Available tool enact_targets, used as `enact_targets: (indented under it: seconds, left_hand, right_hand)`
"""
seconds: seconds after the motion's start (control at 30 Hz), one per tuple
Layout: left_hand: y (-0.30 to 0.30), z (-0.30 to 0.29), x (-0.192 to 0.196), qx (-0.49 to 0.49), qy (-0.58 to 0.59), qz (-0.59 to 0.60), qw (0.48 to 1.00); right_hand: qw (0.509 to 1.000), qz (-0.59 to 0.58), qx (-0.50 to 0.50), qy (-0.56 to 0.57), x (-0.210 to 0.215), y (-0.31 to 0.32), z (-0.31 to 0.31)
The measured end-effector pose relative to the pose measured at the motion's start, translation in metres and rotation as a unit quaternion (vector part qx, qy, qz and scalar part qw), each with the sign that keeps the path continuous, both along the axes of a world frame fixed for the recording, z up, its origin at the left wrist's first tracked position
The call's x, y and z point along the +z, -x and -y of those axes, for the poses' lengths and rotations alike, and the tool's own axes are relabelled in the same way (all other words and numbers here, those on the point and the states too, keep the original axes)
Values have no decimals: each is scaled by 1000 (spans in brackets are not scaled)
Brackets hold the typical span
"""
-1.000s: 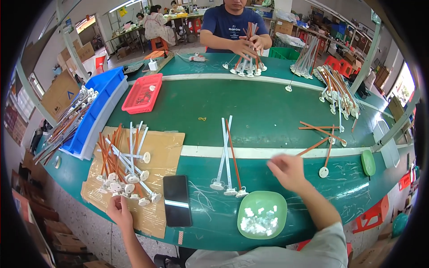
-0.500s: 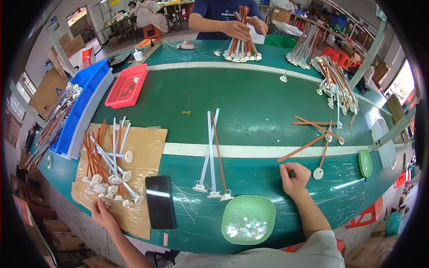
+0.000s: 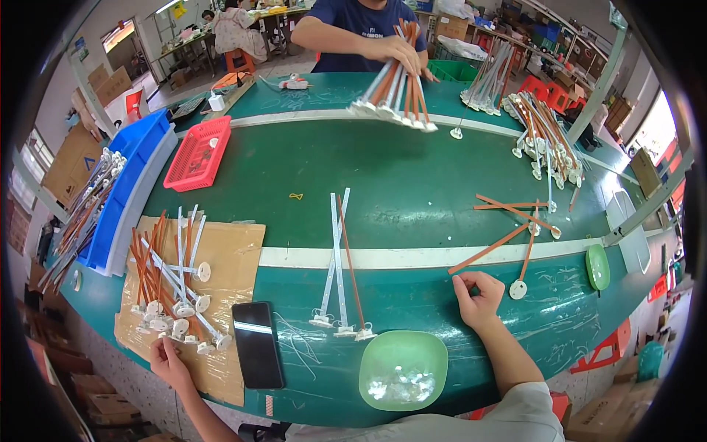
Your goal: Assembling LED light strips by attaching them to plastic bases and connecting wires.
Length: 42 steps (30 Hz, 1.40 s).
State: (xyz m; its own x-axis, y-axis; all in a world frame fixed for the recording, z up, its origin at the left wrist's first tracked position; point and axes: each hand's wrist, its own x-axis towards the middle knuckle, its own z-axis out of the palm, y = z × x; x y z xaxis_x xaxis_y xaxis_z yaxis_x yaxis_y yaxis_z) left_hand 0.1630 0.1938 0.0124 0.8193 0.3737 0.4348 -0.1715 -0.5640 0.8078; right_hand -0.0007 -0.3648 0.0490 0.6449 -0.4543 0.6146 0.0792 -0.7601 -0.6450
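The green bench is filling the middle. At eight o'clock, cardboard is lying under a pile of sticks. At four, a brown stick is ending by the right hand, whose fingers are sitting curled. At eight, the left hand is resting its narrow fingers near the sticks' white ends. I cannot tell if either is gripping.
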Motion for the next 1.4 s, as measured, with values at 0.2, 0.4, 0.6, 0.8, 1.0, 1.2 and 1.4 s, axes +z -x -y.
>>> enact_targets:
  seconds: [0.2,0.4,0.6,0.8,1.0,1.2,1.4]
  left_hand:
    - [2,-7,1,-6,-6,7,1000]
    - [-4,-4,-6,-8,-33,9,999]
    - [-5,-7,-8,-14,-9,-17,1000]
    - [-4,-4,-5,-12,-6,-2,1000]
    - [5,-2,1,6,9,31,999]
    - [18,12,2,-30,-101,47,993]
    - [58,98,47,-210,-166,170,948]
  right_hand:
    - [1000,12,-9,2,4,6,-2]
    - [999,40,-30,23,-1,3,4]
    - [999,45,-13,-8,-1,6,2]
    - [999,33,-4,-18,-6,7,0]
    - [998,38,-22,-36,5,16,-4]
    - [990,-80,109,47,89,51,-71]
    - [954,-196,206,97,76,4,-117]
